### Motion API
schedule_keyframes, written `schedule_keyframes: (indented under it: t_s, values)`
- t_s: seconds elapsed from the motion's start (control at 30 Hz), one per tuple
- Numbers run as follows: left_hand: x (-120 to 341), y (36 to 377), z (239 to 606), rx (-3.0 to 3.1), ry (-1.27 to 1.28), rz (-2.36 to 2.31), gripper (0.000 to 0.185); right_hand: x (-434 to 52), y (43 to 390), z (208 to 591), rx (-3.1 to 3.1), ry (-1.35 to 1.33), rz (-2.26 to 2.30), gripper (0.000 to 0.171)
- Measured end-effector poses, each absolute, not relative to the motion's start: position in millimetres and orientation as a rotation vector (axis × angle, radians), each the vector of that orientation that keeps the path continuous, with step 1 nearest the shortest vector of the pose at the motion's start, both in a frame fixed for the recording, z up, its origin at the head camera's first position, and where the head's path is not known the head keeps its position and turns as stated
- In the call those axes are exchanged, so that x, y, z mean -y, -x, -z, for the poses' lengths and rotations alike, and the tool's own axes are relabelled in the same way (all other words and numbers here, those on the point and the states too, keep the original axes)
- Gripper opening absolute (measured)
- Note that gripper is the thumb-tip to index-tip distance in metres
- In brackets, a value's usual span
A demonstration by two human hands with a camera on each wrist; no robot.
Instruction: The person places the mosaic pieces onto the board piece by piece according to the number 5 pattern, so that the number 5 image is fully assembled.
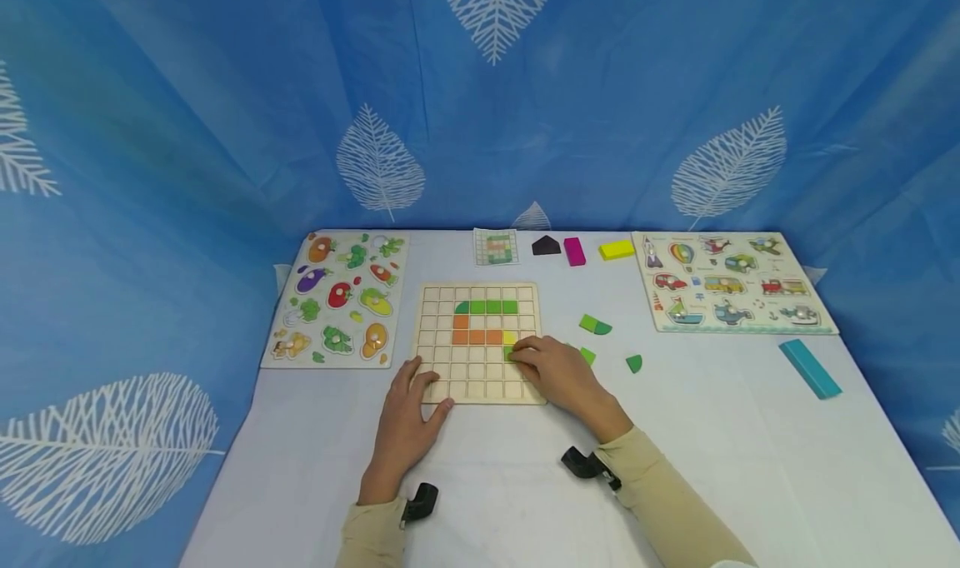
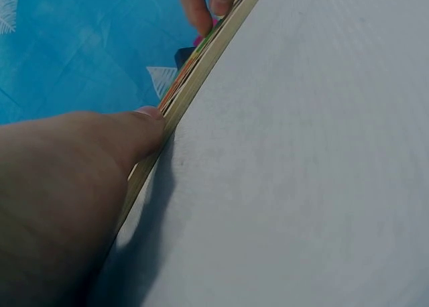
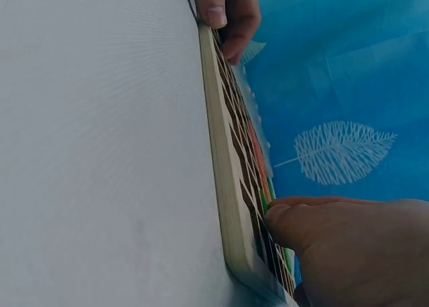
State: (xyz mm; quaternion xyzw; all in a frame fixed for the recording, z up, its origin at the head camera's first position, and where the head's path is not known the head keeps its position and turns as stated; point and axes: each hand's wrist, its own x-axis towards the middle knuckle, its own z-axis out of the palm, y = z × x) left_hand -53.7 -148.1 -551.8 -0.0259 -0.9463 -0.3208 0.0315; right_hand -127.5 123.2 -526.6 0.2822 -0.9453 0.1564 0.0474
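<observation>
A wooden grid board (image 1: 480, 391) lies flat in front of me. In its squares are a dark green quarter-round (image 1: 462, 307), a row of green tiles (image 1: 492, 307), several orange tiles (image 1: 477, 336) and a yellow tile (image 1: 510, 337). Under the yellow one, my right hand (image 1: 564, 376) pinches a green tile (image 1: 507, 354) at its square; the fingertips partly cover it. My left hand (image 1: 405, 426) rests at the board's near left corner with relaxed fingers. In the left wrist view its thumb (image 2: 144, 126) touches the board's edge.
Loose green pieces (image 1: 589, 322) and a dark green quarter-round (image 1: 634, 363) lie right of the board. Behind it are a pattern card (image 1: 496, 247) and black (image 1: 546, 245), magenta (image 1: 574, 251) and yellow blocks (image 1: 617, 250). Vegetable (image 1: 270, 360) and vehicle puzzles (image 1: 750, 329) flank it; a blue block (image 1: 810, 369) lies right.
</observation>
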Motion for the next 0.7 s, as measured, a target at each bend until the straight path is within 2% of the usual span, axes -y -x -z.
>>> schedule_keyframes:
  t_s: [0.17, 0.43, 0.7]
  values:
    - [147.9, 53.4, 551.2, 2.924, 0.069, 0.996, 0.045, -140.9, 122.2, 527.5, 2.879, -0.759, -0.541, 0.017]
    - [145.4, 50.3, 550.2, 2.915, 0.061, 0.951, 0.045, -211.9, 110.7, 532.6, 2.921, -0.380, -0.741, 0.020]
    - [144.3, 52.0, 552.5, 2.914, 0.064, 0.957, 0.045, -233.1, 104.3, 535.1, 2.923, -0.375, -0.643, 0.024]
